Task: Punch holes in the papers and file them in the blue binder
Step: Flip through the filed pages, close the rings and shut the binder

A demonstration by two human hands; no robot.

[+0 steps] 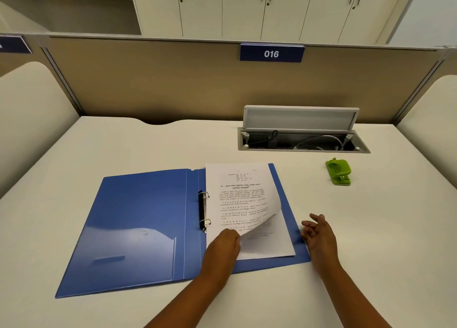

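The blue binder (138, 228) lies open flat on the white table (371, 228), its two metal rings (204, 210) standing along the spine. On its right half sits a stack of papers (243, 204), printed text upside down to the viewer, its left edge lying just beside the rings; whether the sheets are threaded on them cannot be told. The top sheet's lower right corner is curled up and over toward the left, showing the page beneath. The binder's left cover carries only a flat inner pocket near its lower edge.

The left hand (223, 247) rests on the lower left part of the stack, its grip closed on the lifted sheet's edge. The right hand (317, 233) hovers at the binder's right edge, fingers loosely spread and holding nothing.

A green punch (338, 172) stands on the table well to the right of the binder. Behind it a recessed cable box (303, 142) is set in the table, its lid (300, 118) propped up, with white cable and a dark plug inside.
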